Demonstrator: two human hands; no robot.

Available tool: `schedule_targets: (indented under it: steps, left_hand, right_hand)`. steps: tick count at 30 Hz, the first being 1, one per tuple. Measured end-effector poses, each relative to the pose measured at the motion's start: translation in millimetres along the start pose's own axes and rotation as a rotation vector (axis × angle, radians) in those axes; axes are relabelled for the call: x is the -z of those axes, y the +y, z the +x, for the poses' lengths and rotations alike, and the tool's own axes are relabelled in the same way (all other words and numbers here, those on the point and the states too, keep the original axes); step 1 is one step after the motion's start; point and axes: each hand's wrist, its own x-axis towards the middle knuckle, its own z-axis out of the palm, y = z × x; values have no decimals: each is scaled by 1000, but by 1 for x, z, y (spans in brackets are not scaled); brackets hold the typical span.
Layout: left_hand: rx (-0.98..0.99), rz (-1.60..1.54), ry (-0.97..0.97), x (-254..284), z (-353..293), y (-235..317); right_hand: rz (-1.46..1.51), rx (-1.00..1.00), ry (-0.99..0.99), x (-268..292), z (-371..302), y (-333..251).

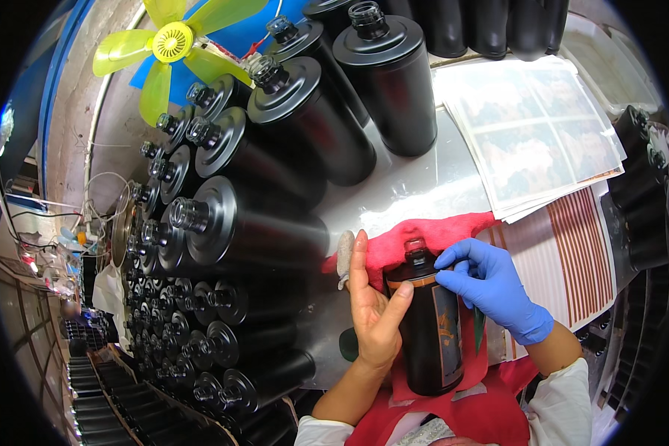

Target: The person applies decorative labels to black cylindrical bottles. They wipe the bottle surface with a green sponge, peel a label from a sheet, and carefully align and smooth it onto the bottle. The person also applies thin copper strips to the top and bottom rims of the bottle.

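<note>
A black bottle [421, 334] with a clear glass neck lies tilted toward me on a red cloth, a dark label with orange markings on its side. Around its shoulder runs a narrow copper-coloured strip [422, 282]. My left hand [377, 312], bare, is at the bottle's left side, fingers stretched out and thumb resting against the strip. In its blue glove, my right hand [494, 286] pinches thumb and forefinger at the strip's right end. A green pointed piece [479, 331] shows below the gloved fingers; whether they hold it is unclear.
Many black bottles [215, 219] crowd the left and back. Printed sheets [539, 126] and a sheet of copper strips [572, 253] lie to the right. A red cloth [394, 241] is bunched beyond the bottle. A yellow-green fan [172, 41] stands at the back left.
</note>
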Motion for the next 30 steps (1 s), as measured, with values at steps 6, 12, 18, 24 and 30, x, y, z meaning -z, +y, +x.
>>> schedule_targets:
  steps: [6,12,18,24,30]
  left_hand:
    - [-12,165,20,-2,0,-2]
    - [45,355,57,-3,1,-2]
    - [-69,665,-10,-3,-7,9]
    - [-582,1114,-535,7,-76,26]
    - [-696,1505,-439,0,-117,-3]
  right_hand:
    - [2,20,11,-1,-1,2]
    - [-38,63,35,-5,-4,1]
    - [549,12,342,40,-15,25]
    - [497,-37,284,90,-76,57]
    - [-417,344,270,-24,-53,-31]
